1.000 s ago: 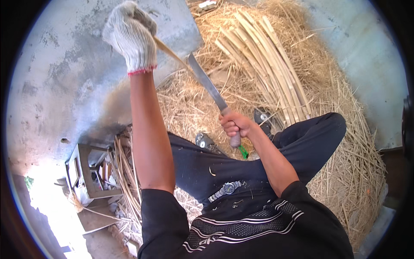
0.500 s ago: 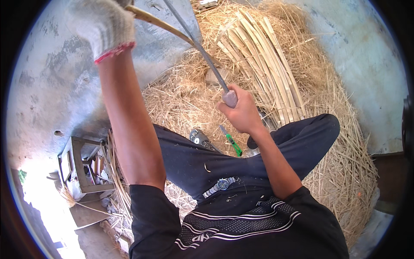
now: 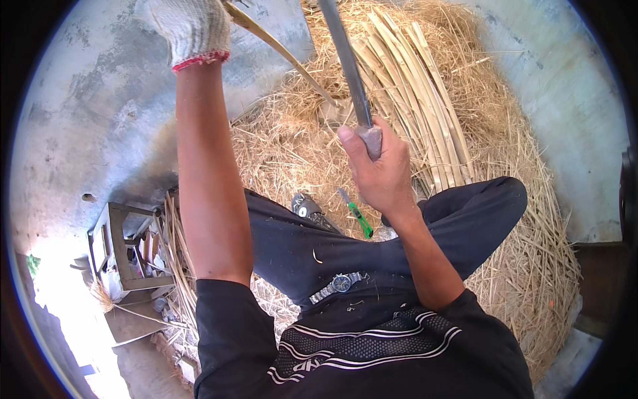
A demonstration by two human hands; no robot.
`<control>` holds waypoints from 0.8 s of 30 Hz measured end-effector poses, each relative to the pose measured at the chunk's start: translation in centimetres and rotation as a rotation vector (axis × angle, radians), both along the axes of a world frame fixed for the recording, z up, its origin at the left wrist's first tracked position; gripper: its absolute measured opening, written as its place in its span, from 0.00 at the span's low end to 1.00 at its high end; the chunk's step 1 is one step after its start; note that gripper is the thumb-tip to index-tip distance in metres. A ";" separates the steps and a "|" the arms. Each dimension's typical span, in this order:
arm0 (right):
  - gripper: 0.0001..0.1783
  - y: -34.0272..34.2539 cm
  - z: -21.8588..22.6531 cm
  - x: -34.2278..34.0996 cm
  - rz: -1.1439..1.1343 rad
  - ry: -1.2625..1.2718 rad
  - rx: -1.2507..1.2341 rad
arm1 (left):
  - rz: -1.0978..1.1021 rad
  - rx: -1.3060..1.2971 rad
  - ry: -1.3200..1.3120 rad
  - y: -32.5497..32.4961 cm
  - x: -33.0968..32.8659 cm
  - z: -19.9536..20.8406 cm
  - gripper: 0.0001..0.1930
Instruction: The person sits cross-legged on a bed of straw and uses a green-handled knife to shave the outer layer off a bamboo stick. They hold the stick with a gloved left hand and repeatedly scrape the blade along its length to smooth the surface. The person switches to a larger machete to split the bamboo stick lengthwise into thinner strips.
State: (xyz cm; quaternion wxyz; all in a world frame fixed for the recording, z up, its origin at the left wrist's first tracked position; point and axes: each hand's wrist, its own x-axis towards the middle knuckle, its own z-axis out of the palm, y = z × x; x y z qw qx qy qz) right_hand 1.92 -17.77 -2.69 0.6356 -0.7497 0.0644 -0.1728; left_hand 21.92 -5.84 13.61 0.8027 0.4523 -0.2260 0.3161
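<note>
At the top left edge my left hand (image 3: 193, 30), in a white knit glove with a red cuff, is closed round the upper part of a curved bamboo strip (image 3: 282, 50); its fingers are partly cut off by the frame. The strip slants down to the right, its lower end over the shavings. My right hand (image 3: 385, 169), bare, grips the short handle of a long knife (image 3: 347, 60). The dark blade points up past the top edge, to the right of the strip and apart from it in the picture.
Split bamboo strips (image 3: 415, 93) lie bundled on a heap of shavings (image 3: 286, 146). Between my legs is a green box cutter (image 3: 359, 219), beside a sandalled foot (image 3: 309, 209). A wristwatch (image 3: 341, 284) rests on my lap. A wooden stool frame (image 3: 123, 249) stands at left.
My left hand has shifted right and slightly down with the strip. The knife has swung more upright and no longer crosses the strip; my right hand has moved slightly up and right.
</note>
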 end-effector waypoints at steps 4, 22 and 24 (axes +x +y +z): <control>0.27 1.3 0.6 0.1 0.038 -0.079 0.174 | -0.914 -0.033 0.044 4.6 7.7 -1.1 0.17; 0.36 1.7 -3.4 2.0 0.086 0.332 -0.031 | -0.765 -0.196 -0.031 3.7 2.4 -1.2 0.19; 0.36 1.7 -2.0 1.8 0.082 0.312 -0.076 | -0.516 0.013 -0.017 3.4 0.8 -0.1 0.16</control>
